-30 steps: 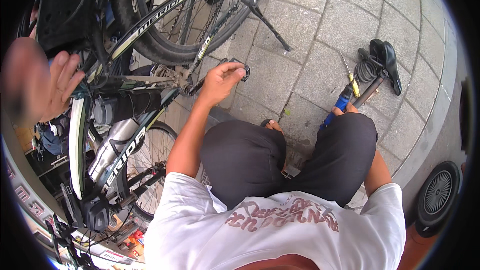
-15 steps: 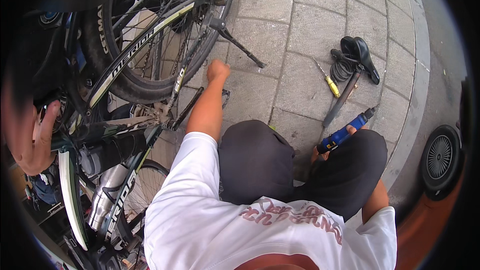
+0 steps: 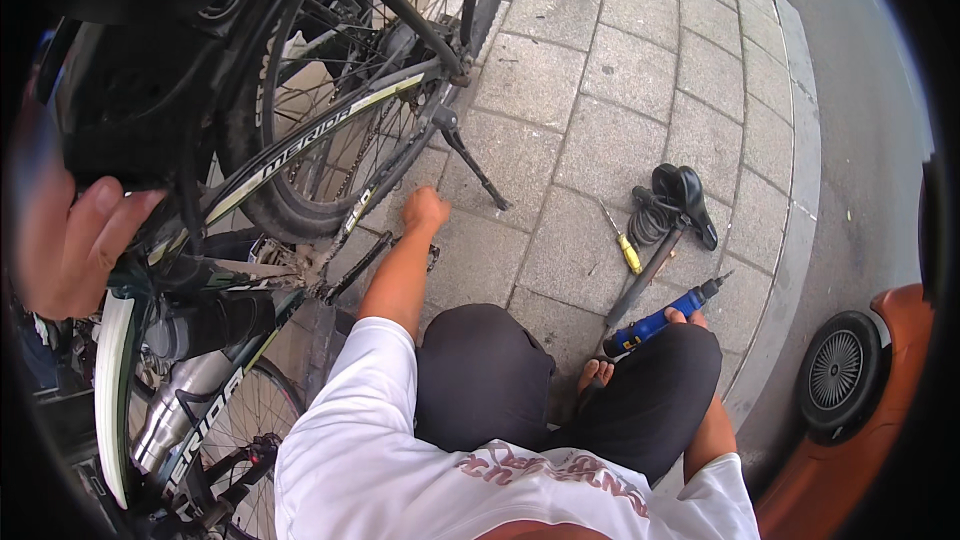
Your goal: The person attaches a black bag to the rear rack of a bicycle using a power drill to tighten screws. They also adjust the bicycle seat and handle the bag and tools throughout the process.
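Beside the bicycle's rear wheel (image 3: 300, 210) and above the crank arm (image 3: 358, 265), my left hand (image 3: 425, 210) is closed like a fist. What it may hold is hidden. By my right knee, my right hand (image 3: 685, 316) wraps round a blue pen-shaped power screwdriver (image 3: 655, 328), its black nose and thin bit pointing away to the right. The bicycle frame (image 3: 310, 145) stands at left, with its kickstand (image 3: 475, 170) down on the paving.
Beyond my right knee lie a yellow-handled screwdriver (image 3: 628, 253), a black saddle (image 3: 690, 202) on its seatpost (image 3: 645, 282) and a coiled cable (image 3: 650, 225). Another person's blurred hand (image 3: 85, 240) is at far left. An orange vehicle (image 3: 860, 440) with a black wheel stands at right.
The whole view has shifted, so the saddle and tools appear lower and further left. My left hand stays closed near the wheel; my right keeps hold of the power screwdriver.
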{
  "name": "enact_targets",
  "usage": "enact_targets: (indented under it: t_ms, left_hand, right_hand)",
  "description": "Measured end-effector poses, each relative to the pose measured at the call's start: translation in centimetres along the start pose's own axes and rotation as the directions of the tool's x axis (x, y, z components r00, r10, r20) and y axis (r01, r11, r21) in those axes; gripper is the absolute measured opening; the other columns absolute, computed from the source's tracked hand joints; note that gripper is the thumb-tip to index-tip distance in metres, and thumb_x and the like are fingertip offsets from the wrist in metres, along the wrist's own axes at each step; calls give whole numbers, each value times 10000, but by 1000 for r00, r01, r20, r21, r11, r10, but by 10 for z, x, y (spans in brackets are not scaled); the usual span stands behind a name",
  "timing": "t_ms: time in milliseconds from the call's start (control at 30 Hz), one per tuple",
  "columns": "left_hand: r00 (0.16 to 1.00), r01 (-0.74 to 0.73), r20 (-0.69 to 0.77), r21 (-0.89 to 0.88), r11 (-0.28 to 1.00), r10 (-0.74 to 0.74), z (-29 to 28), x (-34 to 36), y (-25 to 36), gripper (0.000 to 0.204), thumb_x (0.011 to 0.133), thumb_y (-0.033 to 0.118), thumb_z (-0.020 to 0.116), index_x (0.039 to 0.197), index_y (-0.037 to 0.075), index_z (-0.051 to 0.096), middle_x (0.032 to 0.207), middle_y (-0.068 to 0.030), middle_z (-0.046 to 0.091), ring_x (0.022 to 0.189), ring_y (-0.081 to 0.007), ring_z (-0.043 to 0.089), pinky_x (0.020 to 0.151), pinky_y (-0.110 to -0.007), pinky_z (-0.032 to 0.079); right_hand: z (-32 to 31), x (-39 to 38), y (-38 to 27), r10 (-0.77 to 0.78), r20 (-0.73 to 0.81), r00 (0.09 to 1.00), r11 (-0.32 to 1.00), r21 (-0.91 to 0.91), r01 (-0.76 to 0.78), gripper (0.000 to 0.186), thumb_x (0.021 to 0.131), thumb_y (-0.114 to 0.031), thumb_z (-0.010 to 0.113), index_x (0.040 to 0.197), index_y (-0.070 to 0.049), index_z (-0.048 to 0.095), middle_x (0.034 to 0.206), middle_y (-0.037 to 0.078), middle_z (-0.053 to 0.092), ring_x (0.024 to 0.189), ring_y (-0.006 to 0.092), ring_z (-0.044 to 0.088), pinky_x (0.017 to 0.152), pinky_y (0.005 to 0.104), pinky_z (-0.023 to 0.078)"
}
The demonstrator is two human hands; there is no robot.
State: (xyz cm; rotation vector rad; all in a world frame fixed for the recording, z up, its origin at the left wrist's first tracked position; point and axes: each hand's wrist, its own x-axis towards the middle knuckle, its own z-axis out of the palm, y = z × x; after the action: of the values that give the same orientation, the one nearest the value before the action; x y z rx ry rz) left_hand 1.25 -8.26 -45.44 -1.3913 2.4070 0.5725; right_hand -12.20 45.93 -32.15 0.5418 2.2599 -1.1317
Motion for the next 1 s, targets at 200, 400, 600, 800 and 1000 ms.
enact_targets:
  t_ms: [200,400,600,800,1000]
  left_hand:
    - [949,-118,134,-687,717,285,-65,-70,49,262,890,260,752,958,14,692,866,-100,724,668,-184,725,596,-344,536]
    - [886,-250,-104,-928,277,451,-206,-214,75,90,992,121,685,1017,45,644,792,-12,641,618,-110,657,506,-267,458]
    - [416,-878,-906,-379,292,76,-314,-344,96,113,965,19,692,1042,-27,622,1019,-135,658,833,-141,652,711,-253,516]
    - [-74,-795,-955,231,561,289,-393,-374,95,176,898,-16,735,1052,-27,650,1064,-149,683,977,-213,649,870,-325,511]
    - [-38,-843,-947,203,499,320,-413,-387,95,154,918,10,717,1054,-11,647,1033,-92,689,971,-178,631,906,-322,501]
  right_hand:
    - [-24,81,-46,-375,213,902,877,398,270,256,934,-259,679,1073,-80,559,897,52,630,726,161,621,616,334,501]
    - [-7,44,-194,-646,366,670,691,654,309,300,969,-298,625,1132,-55,561,1002,106,670,894,222,675,797,379,565]
    - [62,-8,-211,-677,564,474,666,743,66,326,968,-320,626,1134,-43,587,993,123,680,954,252,679,879,422,569]
    - [111,-41,-184,-585,670,457,747,665,-20,328,948,-319,642,1094,-26,615,931,106,674,878,242,673,817,401,561]
    - [117,-18,-189,-372,705,603,906,418,71,314,927,-334,650,1043,-44,615,765,72,598,637,204,590,596,415,515]
